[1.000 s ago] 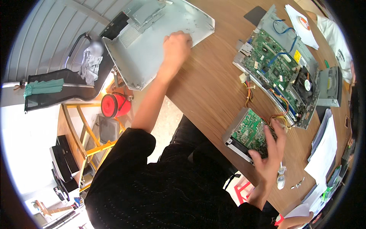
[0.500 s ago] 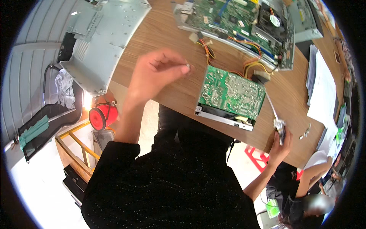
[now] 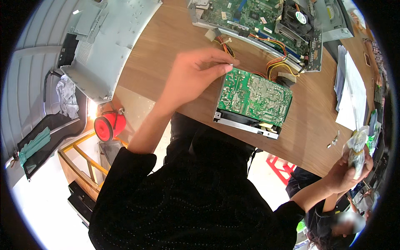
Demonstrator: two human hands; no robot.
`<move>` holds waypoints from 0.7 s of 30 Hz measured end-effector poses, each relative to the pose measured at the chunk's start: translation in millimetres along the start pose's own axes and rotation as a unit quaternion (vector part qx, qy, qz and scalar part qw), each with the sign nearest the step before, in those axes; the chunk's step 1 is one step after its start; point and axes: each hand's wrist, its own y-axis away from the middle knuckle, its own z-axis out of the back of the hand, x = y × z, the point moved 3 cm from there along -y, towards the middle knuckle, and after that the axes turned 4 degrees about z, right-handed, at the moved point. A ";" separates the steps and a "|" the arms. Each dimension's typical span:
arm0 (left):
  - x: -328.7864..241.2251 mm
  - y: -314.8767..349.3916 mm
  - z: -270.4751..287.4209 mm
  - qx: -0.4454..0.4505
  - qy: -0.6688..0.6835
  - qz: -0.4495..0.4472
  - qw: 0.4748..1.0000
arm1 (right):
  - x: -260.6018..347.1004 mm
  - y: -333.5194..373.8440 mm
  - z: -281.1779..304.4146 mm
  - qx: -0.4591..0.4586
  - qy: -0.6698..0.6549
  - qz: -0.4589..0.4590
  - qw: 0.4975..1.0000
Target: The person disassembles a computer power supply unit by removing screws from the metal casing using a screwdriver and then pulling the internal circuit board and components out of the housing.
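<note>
On the wooden table lies a green circuit board (image 3: 256, 96) mounted in a metal power supply case (image 3: 246, 124), solder side up. My left hand (image 3: 193, 77) reaches over its far left corner, thumb and forefinger pinched on a tiny silvery bit too small to name. Whether that bit touches the board, I cannot tell. Off to the right, my right hand (image 3: 348, 173) grips a screwdriver with a clear, bulky handle (image 3: 357, 148). Its thin shaft points away from me, over the white papers (image 3: 352, 100).
An open computer chassis (image 3: 250, 18) with motherboard and fan stands at the back, cables (image 3: 277, 56) running toward the power supply. A grey metal cover (image 3: 110, 50) lies left. Small metal pieces (image 3: 333, 141) are by my right hand. Another person (image 3: 321, 216) sits at lower right.
My left hand has moved right and slightly away, to the board's far left corner. My right hand has lifted the screwdriver and carried it right, away from the board.
</note>
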 end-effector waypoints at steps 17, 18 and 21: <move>20.6 -43.3 15.9 0.210 -0.012 0.127 0.969 | 20.9 -45.5 -48.8 0.108 0.114 0.041 0.987; 17.3 -45.7 16.2 0.225 -0.027 0.122 0.966 | 20.0 -44.0 -47.8 0.110 0.107 0.032 0.988; 6.7 -54.6 14.6 0.265 -0.076 0.097 0.956 | 17.8 -39.2 -42.5 0.102 0.106 0.030 0.989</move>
